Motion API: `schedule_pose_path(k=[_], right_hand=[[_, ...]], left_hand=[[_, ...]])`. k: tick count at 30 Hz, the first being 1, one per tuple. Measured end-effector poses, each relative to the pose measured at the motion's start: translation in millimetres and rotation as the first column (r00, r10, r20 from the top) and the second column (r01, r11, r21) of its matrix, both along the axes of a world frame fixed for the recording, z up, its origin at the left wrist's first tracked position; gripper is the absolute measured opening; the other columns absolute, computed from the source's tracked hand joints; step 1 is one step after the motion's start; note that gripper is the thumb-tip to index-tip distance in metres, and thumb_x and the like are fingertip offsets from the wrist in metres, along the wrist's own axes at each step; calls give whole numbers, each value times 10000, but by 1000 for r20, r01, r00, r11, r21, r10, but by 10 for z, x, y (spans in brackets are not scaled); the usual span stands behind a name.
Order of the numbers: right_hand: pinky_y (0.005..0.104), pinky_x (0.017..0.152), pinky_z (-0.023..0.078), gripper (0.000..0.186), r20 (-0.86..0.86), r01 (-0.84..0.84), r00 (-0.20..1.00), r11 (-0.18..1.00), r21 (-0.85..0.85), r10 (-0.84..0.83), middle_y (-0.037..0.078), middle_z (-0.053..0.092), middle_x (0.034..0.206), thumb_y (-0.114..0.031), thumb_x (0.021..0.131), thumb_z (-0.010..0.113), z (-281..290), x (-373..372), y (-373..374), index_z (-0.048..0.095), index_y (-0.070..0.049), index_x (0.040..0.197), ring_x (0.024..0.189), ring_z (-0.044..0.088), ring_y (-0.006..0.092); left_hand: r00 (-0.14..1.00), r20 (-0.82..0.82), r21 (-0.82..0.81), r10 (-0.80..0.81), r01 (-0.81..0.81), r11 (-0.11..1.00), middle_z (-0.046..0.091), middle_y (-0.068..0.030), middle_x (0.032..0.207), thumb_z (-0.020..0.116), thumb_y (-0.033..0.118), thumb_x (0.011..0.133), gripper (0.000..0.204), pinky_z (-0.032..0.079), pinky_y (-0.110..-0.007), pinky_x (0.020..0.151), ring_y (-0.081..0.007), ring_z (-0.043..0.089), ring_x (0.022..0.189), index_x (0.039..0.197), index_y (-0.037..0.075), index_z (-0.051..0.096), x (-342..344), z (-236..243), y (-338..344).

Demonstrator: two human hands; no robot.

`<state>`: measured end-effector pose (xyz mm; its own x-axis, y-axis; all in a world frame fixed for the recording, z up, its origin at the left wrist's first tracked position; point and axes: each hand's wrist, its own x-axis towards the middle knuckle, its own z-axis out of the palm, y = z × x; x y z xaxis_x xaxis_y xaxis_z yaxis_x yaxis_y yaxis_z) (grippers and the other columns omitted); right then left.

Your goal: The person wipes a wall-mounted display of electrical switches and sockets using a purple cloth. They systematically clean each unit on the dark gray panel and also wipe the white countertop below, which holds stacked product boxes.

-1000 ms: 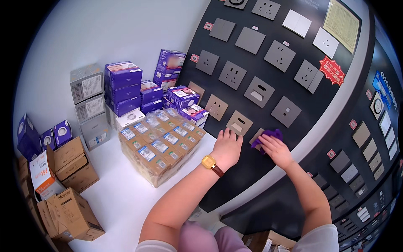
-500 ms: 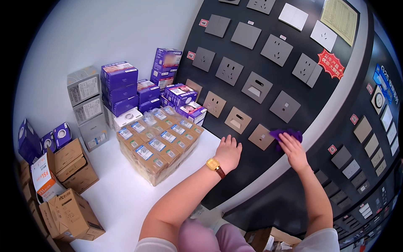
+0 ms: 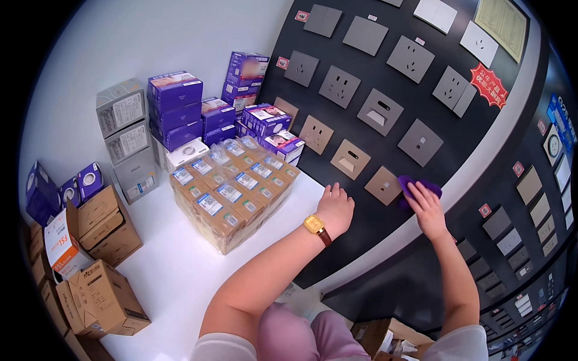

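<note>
My right hand presses a purple cloth against the black display board, at the right edge of a bronze wall socket plate. Its fingers lie over the cloth and hide part of it. My left hand, with a gold watch on the wrist, rests on the board below a bronze switch plate. The fingers of that hand are stretched out, and it holds nothing.
A plastic-wrapped pack of brown cartons sits on the white table. Purple boxes and grey boxes stand along the wall. Brown cardboard boxes are at the left, and an open carton is below my right arm.
The view has shifted, so the board's lower plates sit a little farther right. My right hand keeps the cloth at the same bronze plate's edge; my left hand stays on the board.
</note>
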<state>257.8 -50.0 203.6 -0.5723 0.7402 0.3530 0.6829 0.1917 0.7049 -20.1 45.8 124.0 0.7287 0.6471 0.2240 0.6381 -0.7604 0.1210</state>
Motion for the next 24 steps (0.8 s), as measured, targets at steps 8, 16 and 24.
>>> schedule_pose_path(k=[8,16,24], right_hand=[[399,1048,381,547,0,7,1000,999,-45,-7,53,459,1472,-16,769,531,-192,-69,20,575,-100,1308,1349,432,256],[386,1053,390,453,89,-115,988,990,-86,122,66,517,1415,-52,788,551,193,-194,224,610,-85,1236,1288,499,241],[394,1134,355,456,-55,-144,988,988,-55,141,85,488,1430,-28,791,547,231,-716,942,599,-58,1243,1338,443,278]], left_hand=[[1000,-6,-44,18,-19,999,411,-225,1469,450,142,946,455,207,-477,1182,-390,281,1433,1388,41,495,-41,97,3],[999,-11,4,38,-38,999,405,-227,1476,432,131,952,462,201,-475,1184,-391,278,1435,1402,41,481,-39,107,-17],[999,4,30,48,-48,998,420,-235,1461,443,132,945,465,200,-478,1182,-394,293,1425,1398,37,484,-66,119,-15]])
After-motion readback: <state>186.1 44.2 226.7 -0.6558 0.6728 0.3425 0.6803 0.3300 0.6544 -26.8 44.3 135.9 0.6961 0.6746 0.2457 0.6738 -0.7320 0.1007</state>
